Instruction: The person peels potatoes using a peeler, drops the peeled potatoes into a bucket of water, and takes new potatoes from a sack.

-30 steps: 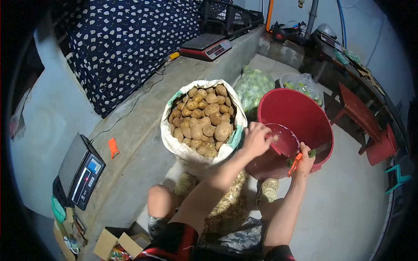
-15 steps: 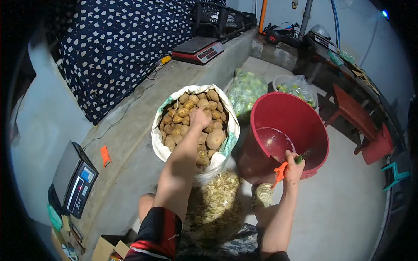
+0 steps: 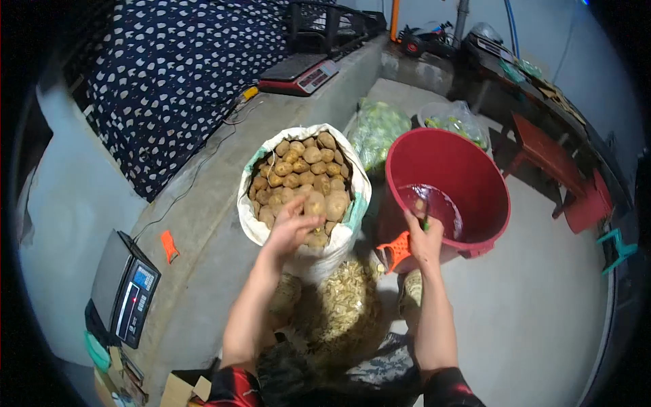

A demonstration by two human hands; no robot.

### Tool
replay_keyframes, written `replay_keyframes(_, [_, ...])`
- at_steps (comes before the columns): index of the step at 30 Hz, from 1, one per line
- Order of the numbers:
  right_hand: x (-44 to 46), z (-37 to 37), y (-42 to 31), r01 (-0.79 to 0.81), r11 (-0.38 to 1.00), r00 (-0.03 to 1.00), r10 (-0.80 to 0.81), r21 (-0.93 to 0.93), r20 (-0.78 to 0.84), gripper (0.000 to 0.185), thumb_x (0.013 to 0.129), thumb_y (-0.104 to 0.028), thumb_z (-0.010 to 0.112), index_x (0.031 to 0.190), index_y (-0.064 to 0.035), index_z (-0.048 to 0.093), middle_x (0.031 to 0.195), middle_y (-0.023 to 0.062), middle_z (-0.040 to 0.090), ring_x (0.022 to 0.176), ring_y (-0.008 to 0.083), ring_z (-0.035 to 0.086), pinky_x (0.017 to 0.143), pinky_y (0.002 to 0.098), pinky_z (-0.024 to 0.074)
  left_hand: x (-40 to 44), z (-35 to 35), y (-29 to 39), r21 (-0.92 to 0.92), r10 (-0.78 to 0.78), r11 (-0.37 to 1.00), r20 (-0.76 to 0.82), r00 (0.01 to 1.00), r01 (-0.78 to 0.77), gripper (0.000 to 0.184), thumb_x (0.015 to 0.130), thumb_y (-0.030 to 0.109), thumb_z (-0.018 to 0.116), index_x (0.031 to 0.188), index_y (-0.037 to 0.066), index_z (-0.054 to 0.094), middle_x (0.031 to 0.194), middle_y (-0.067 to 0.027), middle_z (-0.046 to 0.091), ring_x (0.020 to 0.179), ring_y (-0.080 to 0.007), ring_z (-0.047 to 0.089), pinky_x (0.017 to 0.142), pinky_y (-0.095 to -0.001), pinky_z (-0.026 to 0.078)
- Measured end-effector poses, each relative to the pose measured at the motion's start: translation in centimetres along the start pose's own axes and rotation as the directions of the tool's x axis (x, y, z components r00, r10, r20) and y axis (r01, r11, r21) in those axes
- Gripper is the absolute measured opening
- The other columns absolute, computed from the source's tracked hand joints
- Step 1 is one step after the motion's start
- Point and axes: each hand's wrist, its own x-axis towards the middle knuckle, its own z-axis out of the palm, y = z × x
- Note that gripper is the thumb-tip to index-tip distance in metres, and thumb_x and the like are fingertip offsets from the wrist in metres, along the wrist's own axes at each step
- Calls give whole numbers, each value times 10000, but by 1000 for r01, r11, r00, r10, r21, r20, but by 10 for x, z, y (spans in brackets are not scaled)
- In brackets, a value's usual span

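A dark blue cloth (image 3: 183, 95) with white shapes hangs in the upper left of the frame. Toward the top middle, 1 red scale (image 3: 298, 74) rests on the grey ledge (image 3: 213, 180) near a black crate (image 3: 329, 32); 1 black scale (image 3: 124, 292) sits lower left. Upper right of centre are 2 bags of green vegetables (image 3: 381, 132), a toy car (image 3: 424, 42) and a red bench (image 3: 546, 154).

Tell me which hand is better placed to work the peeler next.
Likely the right hand: it grips the orange peeler at the near rim of the red bucket. The left hand is over the sack, by the potatoes, no tool showing.
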Motion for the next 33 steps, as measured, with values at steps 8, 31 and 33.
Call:
replay_keyframes(8, [-28, 65, -16, 119, 981, 981, -93, -151, 171, 423, 849, -370, 626, 686, 20, 606, 622, 239, 531, 598, 393, 535, 573, 448, 385, -97, 31, -44, -321, -162, 922, 192, 968, 218, 647, 794, 31, 683, 1355, -88, 382, 1251, -134, 563, 1123, -190, 560, 961, -310, 436])
replay_keyframes(31, [-39, 82, -68, 323, 926, 926, -266, -196, 268, 295, 753, -286, 662, 686, 0, 644, 656, 195, 603, 629, 367, 606, 591, 408, 460, -110, -17, -73, -429, 203, 902, 307, 930, -55, 604, 755, -25, 638, 1328, -9, 448, 1293, -102, 533, 1188, -212, 526, 1021, -368, 409])
replay_keyframes(33, [-43, 75, -78, 457, 835, 879, -372, -307, 298, 272, 742, -277, 664, 699, -8, 655, 682, 198, 612, 654, 372, 613, 602, 407, 463, -112, -14, -70, -494, 227, 869, 347, 910, -29, 590, 753, -37, 636, 1316, -9, 461, 1276, -96, 547, 1169, -210, 541, 1009, -364, 421])
